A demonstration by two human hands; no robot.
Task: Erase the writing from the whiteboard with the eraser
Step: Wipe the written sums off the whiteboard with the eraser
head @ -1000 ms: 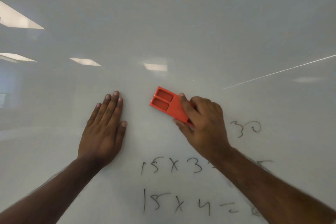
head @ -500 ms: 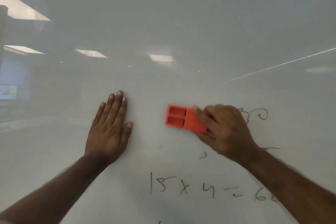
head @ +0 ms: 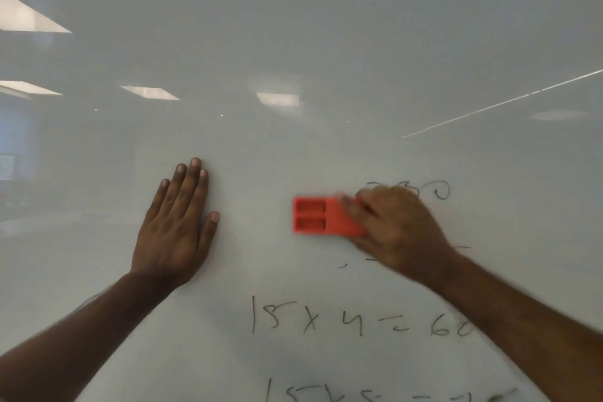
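A glossy whiteboard [head: 326,26] fills the view. My right hand [head: 398,228] grips a red eraser [head: 319,216] and presses it flat on the board; its left end with two recesses sticks out past my fingers. My left hand [head: 177,225] lies flat on the board to the left, fingers together and pointing up. Black writing "15 x 4 = 60" [head: 359,320] runs below the eraser, partly covered by my right forearm. A smudged "30" [head: 437,191] shows just right of my right hand. Small leftover strokes [head: 342,266] sit under the eraser.
Another line of black writing [head: 375,393] is cut off by the bottom edge. The board mirrors ceiling lights [head: 277,98] and a thin bright line [head: 499,104] at the upper right. Above both hands the board carries no writing.
The eraser has swept down and to the right over the "15 x 3" line, which is now gone except for small strokes. The view has shifted downward. My left hand stays flat.
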